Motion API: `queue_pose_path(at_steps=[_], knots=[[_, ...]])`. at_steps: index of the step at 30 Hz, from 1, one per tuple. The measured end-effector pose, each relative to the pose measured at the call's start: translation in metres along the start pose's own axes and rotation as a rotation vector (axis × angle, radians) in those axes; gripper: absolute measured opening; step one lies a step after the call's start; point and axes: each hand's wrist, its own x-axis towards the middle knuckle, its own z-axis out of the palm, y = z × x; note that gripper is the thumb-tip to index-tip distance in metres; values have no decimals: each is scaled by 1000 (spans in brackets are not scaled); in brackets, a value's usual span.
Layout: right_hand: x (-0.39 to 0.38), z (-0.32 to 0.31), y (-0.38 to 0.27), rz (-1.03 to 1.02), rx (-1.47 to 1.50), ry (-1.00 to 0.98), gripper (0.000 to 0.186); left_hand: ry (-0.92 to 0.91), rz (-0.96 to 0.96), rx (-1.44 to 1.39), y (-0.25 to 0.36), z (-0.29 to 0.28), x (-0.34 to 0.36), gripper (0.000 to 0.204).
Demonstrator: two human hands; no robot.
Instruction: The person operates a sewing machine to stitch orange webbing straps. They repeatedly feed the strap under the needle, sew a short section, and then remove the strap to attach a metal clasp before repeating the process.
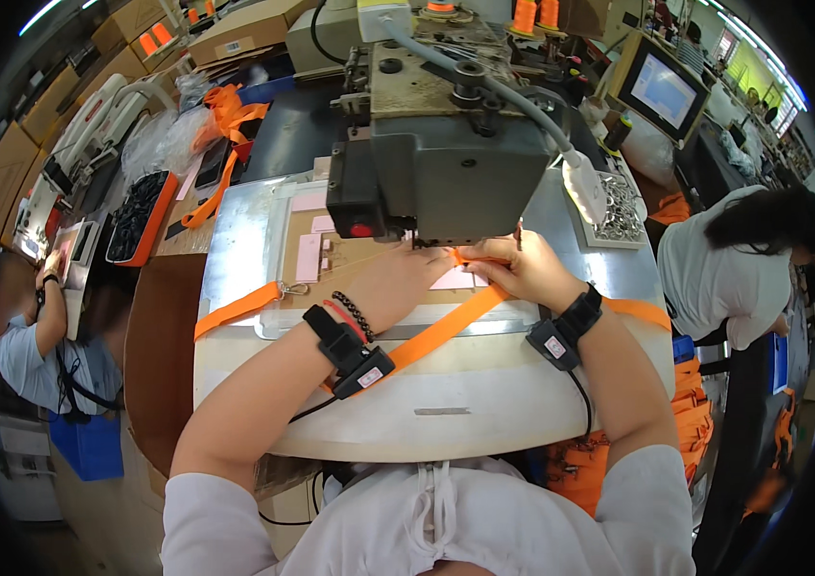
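In the head view, my right hand (523,269) pinches an orange webbing strap (455,322) below the head of a dark industrial sewing machine (465,173). Stretched out flat, my left hand (393,278) reaches in from the other side, its fingertips against the strap's folded part. The machine's head partly hides those fingertips. From between my hands the strap runs down to the left, under my left wrist. To the left lies an orange strap end (239,309) with a metal snap hook (294,289). Pink pieces (309,257) sit on a brown template under the machine.
At the right stands a tray of metal hooks (616,213), with a screen (662,88) beyond. A red-orange bin of black parts (139,216) is on the left. Co-workers sit at both sides. Orange straps (686,413) hang in a heap by my right elbow.
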Motion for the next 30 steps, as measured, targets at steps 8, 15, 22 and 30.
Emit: queue_pose_path(at_steps=[8,15,22,30], knots=[[-1,-2,-6,-15,-36,17,23,-21,-34,-4,-12,0,1,34],[-1,-3,0,-75,37,40,22,2,-32,36,-16,6,0,31],[-2,-3,0,-63,54,51,22,149,-50,-85,-16,6,0,28],[-2,6,8,-32,112,75,20,183,-62,82,-9,1,0,23]])
